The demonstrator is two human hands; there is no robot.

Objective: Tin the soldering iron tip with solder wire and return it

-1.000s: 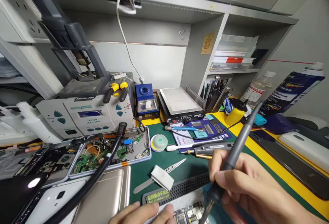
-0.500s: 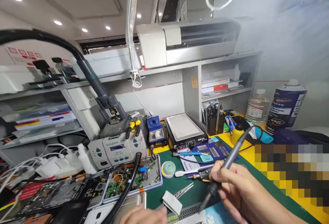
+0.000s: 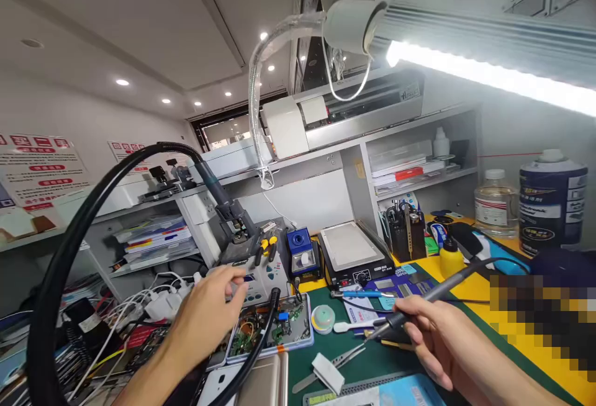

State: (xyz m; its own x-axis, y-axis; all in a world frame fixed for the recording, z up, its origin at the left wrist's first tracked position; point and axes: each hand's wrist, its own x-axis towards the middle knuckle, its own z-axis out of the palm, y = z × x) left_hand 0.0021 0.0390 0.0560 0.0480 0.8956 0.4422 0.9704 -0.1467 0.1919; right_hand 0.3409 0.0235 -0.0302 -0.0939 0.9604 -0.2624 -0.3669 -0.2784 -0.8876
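Note:
My right hand [image 3: 435, 334] grips a grey soldering iron [image 3: 442, 291] like a pen, its tip pointing left and down toward tweezers [image 3: 342, 356] on the green mat [image 3: 372, 356]. My left hand [image 3: 209, 313] is raised over the left of the bench, fingers together, fingertips at the front panel of the grey soldering station [image 3: 263, 272]. It holds nothing. Below it lies a metal tray of circuit boards [image 3: 270, 334]. A black hose [image 3: 93, 207] arcs from the station's hot-air handle over my left arm.
A blue tip-cleaner box [image 3: 300, 251] and a black hot plate [image 3: 354, 251] stand behind the mat. A yellow bottle [image 3: 451, 257], a clear bottle [image 3: 496, 204] and a blue can [image 3: 552, 198] are on the right. Phones and cables crowd the left. A lit lamp [image 3: 488, 74] hangs overhead.
The view has tilted upward, showing ceiling and lamp. My left hand has risen from the mat's front edge to the station's panel. The soldering iron now lies flatter in my right hand.

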